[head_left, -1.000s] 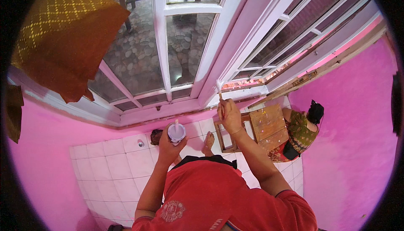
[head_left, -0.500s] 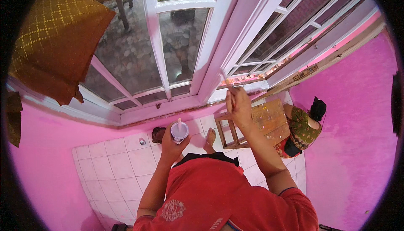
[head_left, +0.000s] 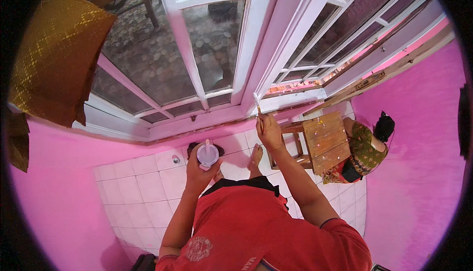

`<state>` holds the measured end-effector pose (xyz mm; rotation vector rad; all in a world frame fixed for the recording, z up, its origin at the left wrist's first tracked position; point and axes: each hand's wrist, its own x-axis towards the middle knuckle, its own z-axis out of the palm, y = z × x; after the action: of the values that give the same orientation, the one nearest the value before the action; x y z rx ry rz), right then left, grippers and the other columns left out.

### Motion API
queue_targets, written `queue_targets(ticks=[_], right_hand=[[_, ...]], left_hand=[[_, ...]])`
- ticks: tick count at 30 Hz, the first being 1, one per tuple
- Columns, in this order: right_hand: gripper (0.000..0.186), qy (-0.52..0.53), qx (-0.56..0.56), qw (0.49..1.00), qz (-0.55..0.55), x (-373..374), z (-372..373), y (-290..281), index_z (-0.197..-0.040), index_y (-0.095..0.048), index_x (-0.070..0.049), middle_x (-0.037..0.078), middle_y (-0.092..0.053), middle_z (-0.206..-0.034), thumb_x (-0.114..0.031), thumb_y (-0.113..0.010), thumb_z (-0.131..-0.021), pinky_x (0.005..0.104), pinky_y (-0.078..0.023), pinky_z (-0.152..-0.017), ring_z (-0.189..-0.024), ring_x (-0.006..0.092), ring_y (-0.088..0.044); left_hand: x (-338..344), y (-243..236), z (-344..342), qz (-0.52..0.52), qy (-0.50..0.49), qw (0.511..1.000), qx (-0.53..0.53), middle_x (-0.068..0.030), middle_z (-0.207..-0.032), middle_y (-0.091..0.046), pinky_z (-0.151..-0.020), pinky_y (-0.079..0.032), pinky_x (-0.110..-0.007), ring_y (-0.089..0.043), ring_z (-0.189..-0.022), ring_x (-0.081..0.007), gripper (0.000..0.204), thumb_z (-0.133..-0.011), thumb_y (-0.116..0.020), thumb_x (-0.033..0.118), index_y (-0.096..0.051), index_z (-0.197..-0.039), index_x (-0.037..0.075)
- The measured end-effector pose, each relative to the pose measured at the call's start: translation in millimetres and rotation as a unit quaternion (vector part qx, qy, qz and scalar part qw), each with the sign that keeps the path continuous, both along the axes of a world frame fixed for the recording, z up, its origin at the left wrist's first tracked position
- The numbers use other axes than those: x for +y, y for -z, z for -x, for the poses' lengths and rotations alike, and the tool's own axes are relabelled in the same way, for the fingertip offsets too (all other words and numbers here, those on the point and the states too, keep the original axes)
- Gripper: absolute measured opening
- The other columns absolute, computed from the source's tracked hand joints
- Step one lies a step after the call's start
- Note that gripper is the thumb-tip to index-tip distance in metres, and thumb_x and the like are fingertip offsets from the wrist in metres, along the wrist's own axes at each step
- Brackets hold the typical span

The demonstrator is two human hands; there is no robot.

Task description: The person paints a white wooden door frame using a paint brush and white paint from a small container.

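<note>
My left hand [head_left: 196, 173] is wrapped round a small tub of pale lilac paint [head_left: 207, 156], held upright at waist height. A pale stick [head_left: 208, 146] stands in the tub. In my right hand [head_left: 269, 132] is a thin paintbrush [head_left: 259, 108], gripped by its handle with the bristle end pointing up and away. Its tip is at the lower end of the white window frame post [head_left: 270, 66], by the sill. Whether the bristles touch the wood is hard to tell. The sill [head_left: 290, 101] is white and lies just beyond my right hand.
A paint-spotted wooden stool [head_left: 326, 140] stands to the right, with a person [head_left: 367, 147] sitting low beside it. Glass panes [head_left: 212, 49] fill the window ahead. A brown-gold curtain [head_left: 56, 59] hangs at the left. A small cup [head_left: 176, 159] rests on the tiled floor [head_left: 148, 192].
My right hand has moved down and slightly left, bringing the brush lower along the post. The tub in my left hand stays nearly in place. The whole view has shifted a little.
</note>
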<state>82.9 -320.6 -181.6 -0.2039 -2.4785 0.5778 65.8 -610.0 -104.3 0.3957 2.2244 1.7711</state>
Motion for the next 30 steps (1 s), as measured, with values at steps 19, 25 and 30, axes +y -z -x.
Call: queue_targets(ticks=[19, 25, 30], right_hand=[[0.015, 0.002, 0.129, 0.991, 0.048, 18.4, -14.5, -128.8, -0.098, -0.058, 0.002, 0.018, -0.06, -0.089, -0.004, -0.065, -0.087, 0.0436, -0.05, -0.066, -0.079, 0.0366, -0.06], [0.017, -0.033, 0.301, 0.938, 0.167, 29.8, -16.5, -192.9, -0.108, -0.062, 0.002, 0.013, -0.065, -0.091, 0.002, -0.062, -0.091, 0.0326, -0.054, -0.071, -0.085, 0.0235, -0.067], [0.015, -0.063, 0.306, 0.907, 0.283, 42.2, -6.4, -162.3, -0.11, -0.061, 0.001, 0.011, -0.064, -0.093, -0.003, -0.058, -0.096, 0.0261, -0.052, -0.069, -0.08, 0.0154, -0.066]], left_hand=[[-9.7, -1.7, -8.3, 0.0, 0.046, 0.999, 0.003, -0.0093, -0.114, -0.062, -0.093, -0.048, -0.033, -0.061, -0.106, -0.0189, 0.062, -0.076, -0.082, 0.009, -0.05, -0.129, 0.001], [3.9, -5.6, -12.9, 0.004, 0.017, 0.999, 0.027, -0.0099, -0.111, -0.063, -0.091, -0.05, -0.033, -0.062, -0.103, -0.0184, 0.062, -0.077, -0.082, 0.01, -0.049, -0.129, 0.001], [33.6, -22.5, -27.9, -0.02, -0.019, 0.999, 0.028, -0.0089, -0.113, -0.062, -0.091, -0.051, -0.034, -0.062, -0.105, -0.0188, 0.063, -0.077, -0.083, 0.012, -0.048, -0.129, 0.002]])
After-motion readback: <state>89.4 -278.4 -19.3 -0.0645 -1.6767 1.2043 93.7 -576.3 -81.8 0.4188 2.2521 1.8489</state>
